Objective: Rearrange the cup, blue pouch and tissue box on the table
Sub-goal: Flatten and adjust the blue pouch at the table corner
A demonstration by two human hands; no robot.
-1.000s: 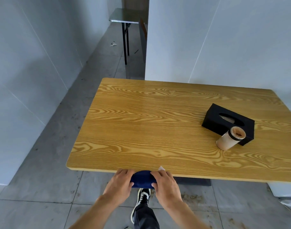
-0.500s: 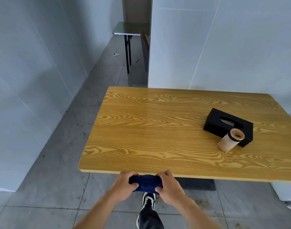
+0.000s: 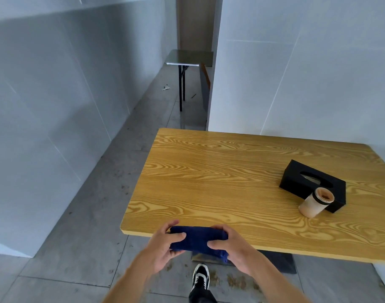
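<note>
We see a wooden tabletop with a strong yellow grain, its near edge running just beyond the hands and its far edge meeting a white wall panel. Below the hands a black and white shoe rests on the grey tiled floor, and just past it the table's dark base plate sits under the tabletop (partly hidden by it). Far ahead of the hands a small metal-topped side table stands on thin black legs at the end of a narrow passage. A brown door rises behind it. Small scraps of litter lie on the floor near those legs.
</note>
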